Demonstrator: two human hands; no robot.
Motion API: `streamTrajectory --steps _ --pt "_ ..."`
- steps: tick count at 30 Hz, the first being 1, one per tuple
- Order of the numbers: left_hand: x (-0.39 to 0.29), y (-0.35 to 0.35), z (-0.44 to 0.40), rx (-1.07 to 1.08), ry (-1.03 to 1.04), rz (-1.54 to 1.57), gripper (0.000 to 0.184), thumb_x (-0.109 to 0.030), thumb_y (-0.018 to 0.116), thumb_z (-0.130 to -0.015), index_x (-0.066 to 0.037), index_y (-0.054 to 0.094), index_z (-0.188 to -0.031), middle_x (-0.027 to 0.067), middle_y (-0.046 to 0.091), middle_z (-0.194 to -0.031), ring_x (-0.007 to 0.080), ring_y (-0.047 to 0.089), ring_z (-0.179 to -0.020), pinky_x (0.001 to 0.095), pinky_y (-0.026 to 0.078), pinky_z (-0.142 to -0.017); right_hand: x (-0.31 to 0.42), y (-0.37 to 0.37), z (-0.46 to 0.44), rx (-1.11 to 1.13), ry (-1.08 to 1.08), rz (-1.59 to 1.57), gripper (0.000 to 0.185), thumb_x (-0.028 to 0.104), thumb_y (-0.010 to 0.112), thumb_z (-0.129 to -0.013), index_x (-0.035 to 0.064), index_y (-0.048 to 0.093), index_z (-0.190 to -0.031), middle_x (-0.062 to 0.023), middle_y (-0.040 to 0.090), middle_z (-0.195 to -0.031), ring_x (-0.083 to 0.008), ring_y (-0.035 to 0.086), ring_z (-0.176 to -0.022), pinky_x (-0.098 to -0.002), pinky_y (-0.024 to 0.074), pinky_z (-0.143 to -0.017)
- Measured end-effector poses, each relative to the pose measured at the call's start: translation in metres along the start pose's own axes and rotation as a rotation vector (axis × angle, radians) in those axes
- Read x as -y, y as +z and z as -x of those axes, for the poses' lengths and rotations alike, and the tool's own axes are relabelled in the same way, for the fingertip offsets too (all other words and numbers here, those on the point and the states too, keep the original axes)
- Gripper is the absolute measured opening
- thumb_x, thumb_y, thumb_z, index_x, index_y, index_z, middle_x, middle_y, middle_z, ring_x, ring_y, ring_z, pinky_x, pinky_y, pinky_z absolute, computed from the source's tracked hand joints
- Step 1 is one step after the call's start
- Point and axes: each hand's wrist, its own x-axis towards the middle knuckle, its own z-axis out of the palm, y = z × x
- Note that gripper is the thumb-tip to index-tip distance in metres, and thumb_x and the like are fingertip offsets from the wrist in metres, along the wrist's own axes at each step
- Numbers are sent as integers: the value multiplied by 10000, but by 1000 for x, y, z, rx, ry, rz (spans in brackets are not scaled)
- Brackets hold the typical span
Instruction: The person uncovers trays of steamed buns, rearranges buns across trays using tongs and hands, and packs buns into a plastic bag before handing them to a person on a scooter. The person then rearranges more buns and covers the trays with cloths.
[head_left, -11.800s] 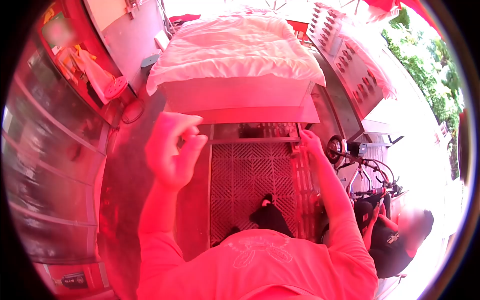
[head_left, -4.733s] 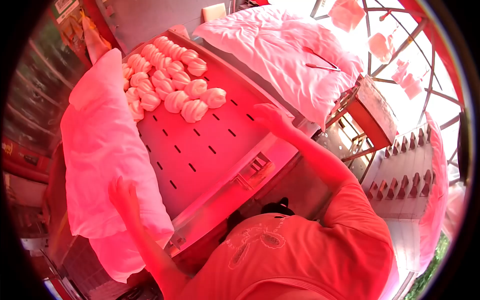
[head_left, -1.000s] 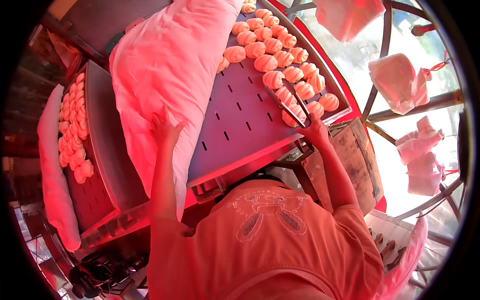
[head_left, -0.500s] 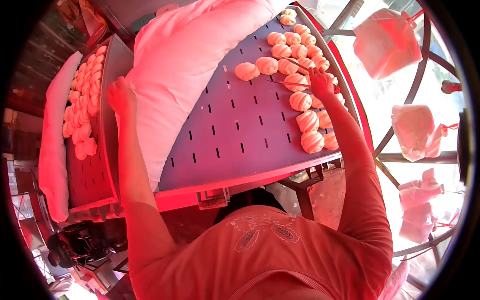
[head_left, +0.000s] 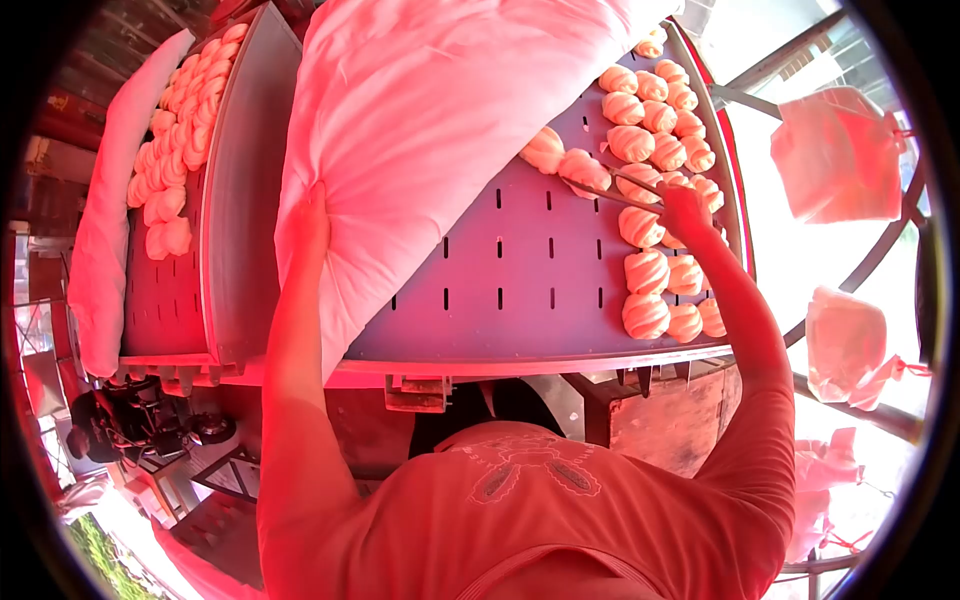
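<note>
My left hand (head_left: 312,225) is closed on the edge of a thick padded quilt (head_left: 420,110), which lies folded over the left part of a slotted metal tray (head_left: 470,335). In my right hand (head_left: 687,212) is a pair of thin tongs (head_left: 632,203), pointing left. Their tips are spread around a twisted steamed bun (head_left: 582,172); I cannot tell whether they grip it. Another bun (head_left: 542,150) touches the quilt's edge just left of it. Several more twisted buns (head_left: 648,272) stand in rows along the tray's right side, some partly hidden by my right hand.
To the left, a second tray with a raised side wall (head_left: 245,190) holds piled buns (head_left: 190,130), with another padded cover (head_left: 120,200) beside it. Plastic bags (head_left: 838,155) hang along a metal frame at right. A dark machine (head_left: 130,415) stands below left.
The view has shifted, so the trays sit differently. My left hand has taken the quilt's edge rightward, nearer the buns. The tongs have moved to a bun near the left end of its row.
</note>
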Motion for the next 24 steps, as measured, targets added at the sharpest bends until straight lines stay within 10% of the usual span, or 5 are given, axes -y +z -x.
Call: streamTrajectory --steps 8,17,24 --pt "-9 8 7 46 17 -32 614 -521 319 -982 -44 557 -1286 209 569 -1283 332 542 -1193 388 403 -1001 30 34 24 -249 59 -270 664 278 808 -652 45 472 -1174 -170 555 -1111 -363 621 -950 -463 525 -739" --pt "9 7 26 -57 91 133 638 -530 304 -983 -35 532 -1316 241 557 -1286 350 538 -1194 390 392 -1019 16 103 -36 -231 -55 -84 372 170 677 -727 94 544 -1066 -150 655 -821 -369 653 -779 -474 514 -661" --pt "80 -71 140 -312 458 -221 485 -87 555 -861 -94 474 -1339 157 544 -1134 343 550 -1044 452 472 -851 13 41 66 -98 -204 -258 356 101 729 -650 55 560 -960 -189 641 -811 -396 627 -790 -481 482 -641"
